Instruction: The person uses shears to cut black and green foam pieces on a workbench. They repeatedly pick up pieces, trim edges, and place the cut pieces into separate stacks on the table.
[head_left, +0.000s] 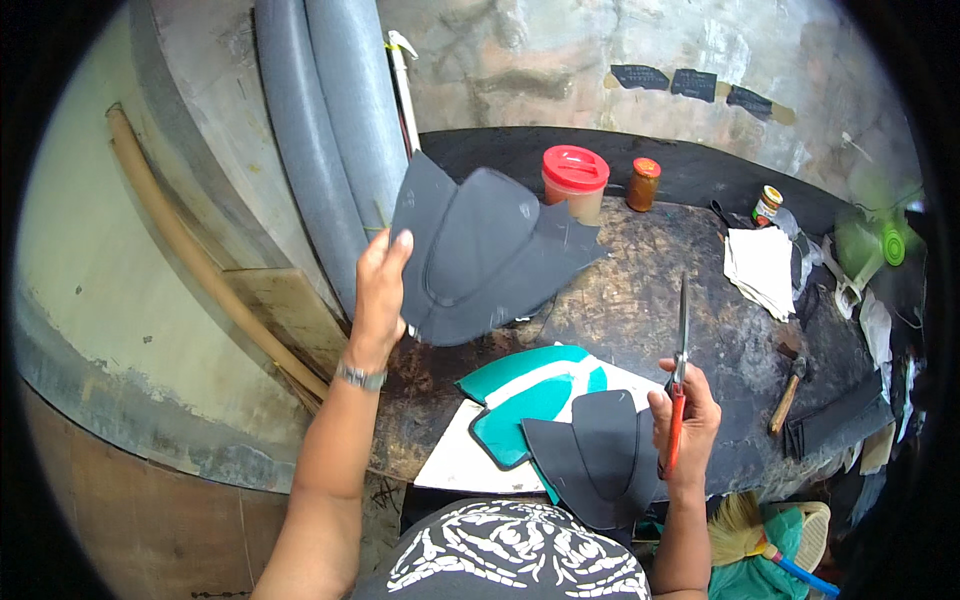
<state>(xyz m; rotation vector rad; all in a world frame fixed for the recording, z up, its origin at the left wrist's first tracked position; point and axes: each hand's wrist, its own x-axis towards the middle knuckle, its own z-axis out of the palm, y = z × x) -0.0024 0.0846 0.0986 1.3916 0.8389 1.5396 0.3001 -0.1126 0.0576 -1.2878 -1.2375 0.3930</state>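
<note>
The left hand (380,285) is gripping a dark grey cut sheet piece (480,255) by its left edge, fingers closed over that edge, and is holding it raised and tilted above the far left part of the desk (640,300), in front of two grey pipes (335,130) that are running up the wall. The right hand (685,420) is closed around the red handles of a pair of scissors (680,370), with the blades pointing up and away from the person and standing shut or nearly so. A second dark grey piece (600,455) of the same shape is lying at the near edge of the desk, just beside the right hand, overlapping teal pieces (530,390) and a white sheet (455,465). Farther back on the desk a jar with a red lid (575,180) and a smaller orange-lidded jar (643,182) are standing near each other. To the right, a folded white cloth (760,268) and a hammer (788,390) are lying well apart from both hands.
</note>
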